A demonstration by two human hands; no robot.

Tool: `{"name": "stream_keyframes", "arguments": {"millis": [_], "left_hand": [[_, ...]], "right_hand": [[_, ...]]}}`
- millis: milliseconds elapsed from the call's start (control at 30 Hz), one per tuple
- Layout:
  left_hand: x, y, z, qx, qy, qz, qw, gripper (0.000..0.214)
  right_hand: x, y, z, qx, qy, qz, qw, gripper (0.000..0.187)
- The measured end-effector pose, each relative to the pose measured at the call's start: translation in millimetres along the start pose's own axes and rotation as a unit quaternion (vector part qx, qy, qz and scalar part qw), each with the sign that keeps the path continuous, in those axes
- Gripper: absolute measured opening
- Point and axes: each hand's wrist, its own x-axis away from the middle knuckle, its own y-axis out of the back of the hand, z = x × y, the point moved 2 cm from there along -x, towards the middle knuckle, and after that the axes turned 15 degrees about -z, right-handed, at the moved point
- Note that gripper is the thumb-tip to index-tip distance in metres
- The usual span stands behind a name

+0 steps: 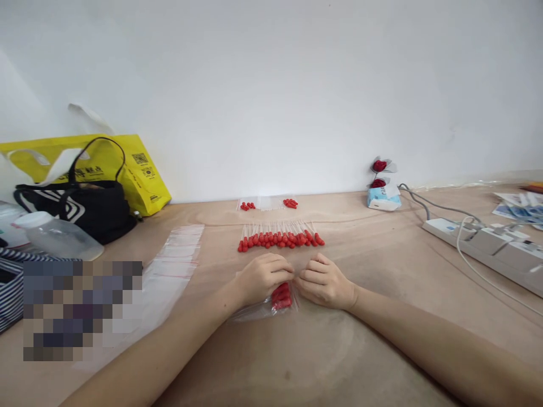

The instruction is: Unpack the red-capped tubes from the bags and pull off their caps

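We see a table with red-tipped sticks, clear bags, a power strip, a bottle and a black bag.

Here's the clear bag, a small, thin, see-through pouch lying flat on the table right in front of the person. It's crinkled, catching a bit of glare, and its far edge is tucked under the fingers. The left hand pinches that edge on one side and the right hand meets it on the other, knuckles almost touching. Inside sits a bundle of red-tipped sticks, packed side by side, their red ends bunched together and showing in the gap between the two hands. Just beyond the hands lies a loose row of sticks, pale stems pointing away and red tips lined up toward the person.
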Motion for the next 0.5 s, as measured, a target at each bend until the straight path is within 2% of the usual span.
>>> {"name": "stream_keyframes", "arguments": {"millis": [200,333,500], "left_hand": [[4.0,-0.4,1.3,-0.008,-0.025,-0.019,0.999,0.036],[4.9,0.3,0.1,-0.001,-0.019,-0.044,0.999,0.033],[4.3,0.1,-1.3,-0.002,-0.051,-0.085,0.995,0.029]], "right_hand": [[-1.6,3.9,-2.0,-0.018,0.009,0.007,1.000,0.022],[-3.6,4.3,-1.7,-0.016,-0.001,0.011,1.000,0.018],[-2.9,1.1,1.0,-0.007,0.018,-0.003,1.000,0.018]]}}
